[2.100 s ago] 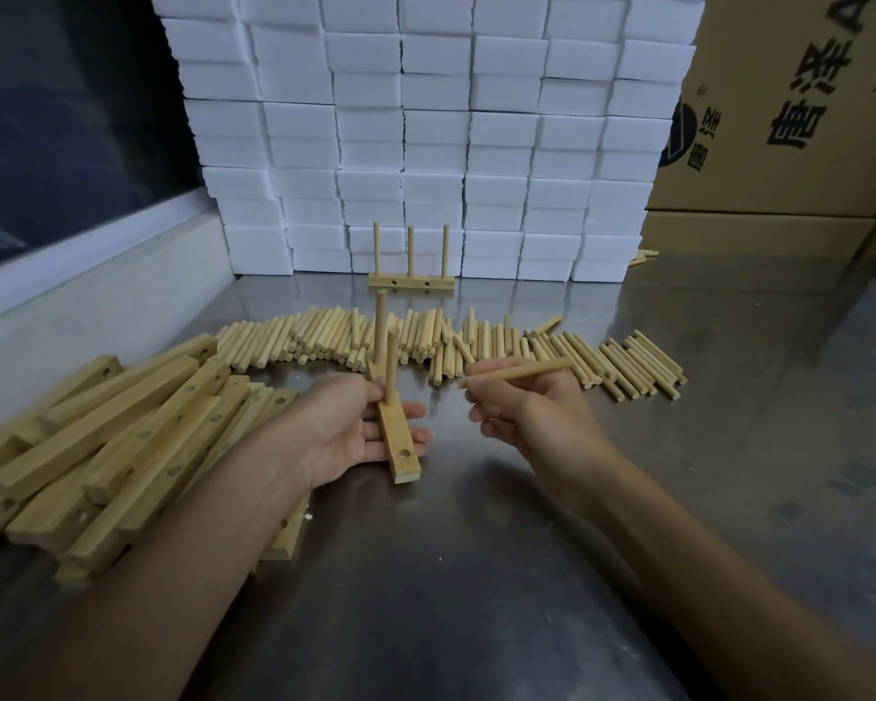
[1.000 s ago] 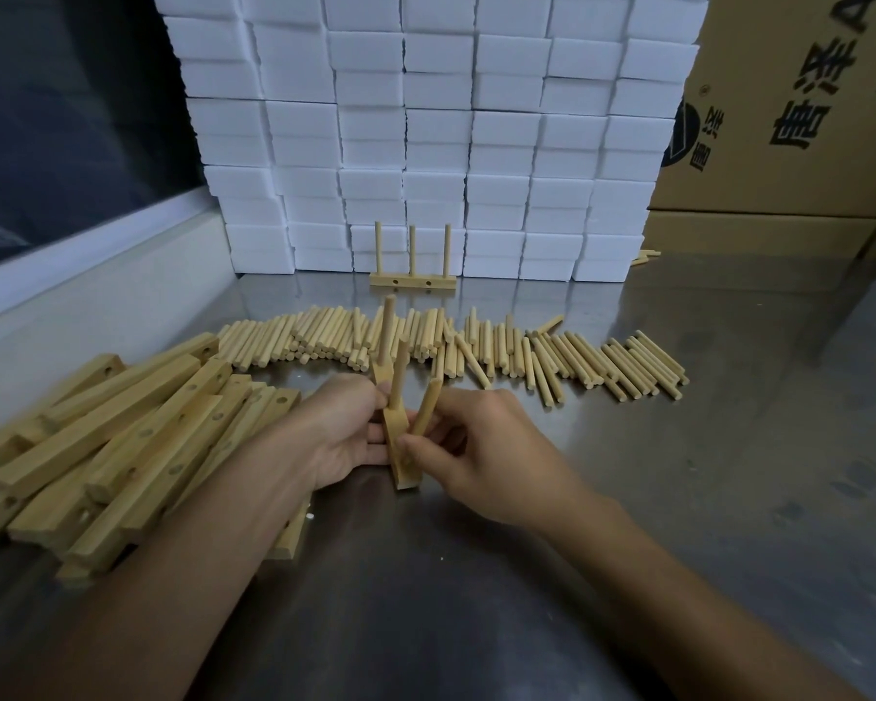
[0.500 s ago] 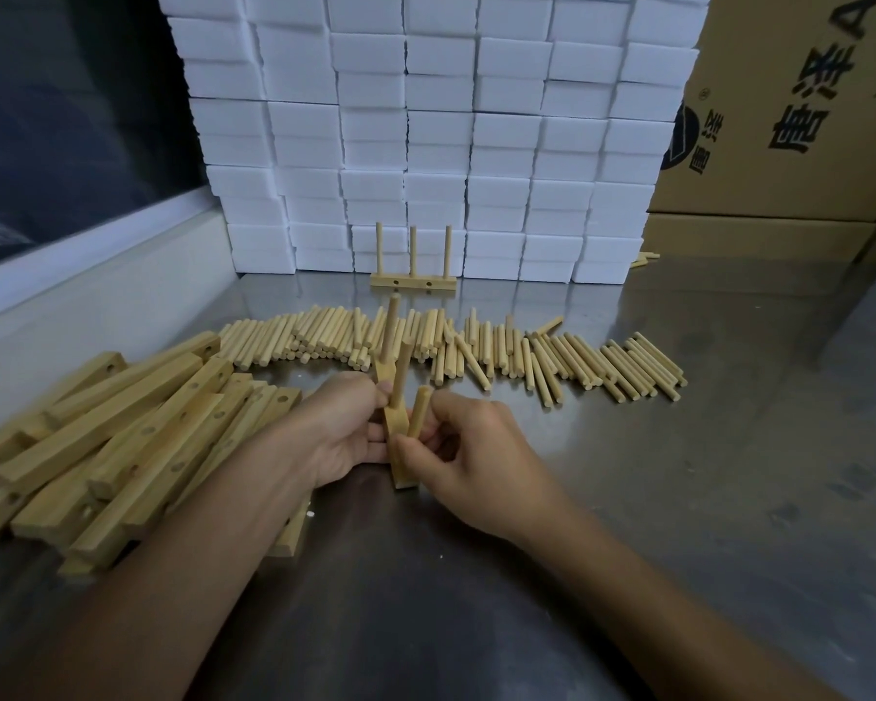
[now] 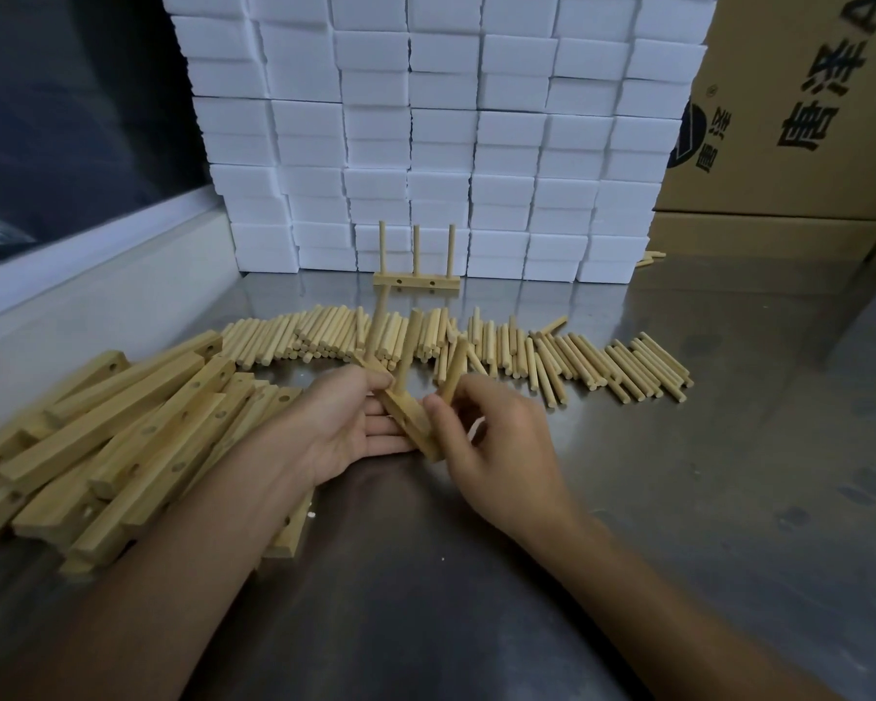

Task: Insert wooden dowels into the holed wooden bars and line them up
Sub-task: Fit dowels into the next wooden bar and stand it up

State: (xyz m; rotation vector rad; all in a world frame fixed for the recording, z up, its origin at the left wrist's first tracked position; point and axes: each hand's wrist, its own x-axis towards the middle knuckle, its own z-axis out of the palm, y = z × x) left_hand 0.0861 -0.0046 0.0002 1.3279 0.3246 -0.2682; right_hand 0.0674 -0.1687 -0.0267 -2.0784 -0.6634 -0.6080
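Since half a second ago the third dowel (image 4: 455,369) looks pulled up a bit and leaning right, so probably not seated; two dowels already stand in the bar (image 4: 411,419). Left hand (image 4: 342,427) cradles the bar just above the table (image 4: 678,498), palm up, thumb clamped on top, fingers underneath. Right hand (image 4: 496,447) pinches the dowel's lower end, other fingers curled. Finished bar (image 4: 417,282) sits at the back, loose dowels (image 4: 552,361) between.

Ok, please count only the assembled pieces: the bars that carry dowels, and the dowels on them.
Bars with dowels: 2, the finished bar and the held bar in the left hand.
Dowels on them: 6, three per bar, counting the third dowel that the right hand pinches.
Total: 8.
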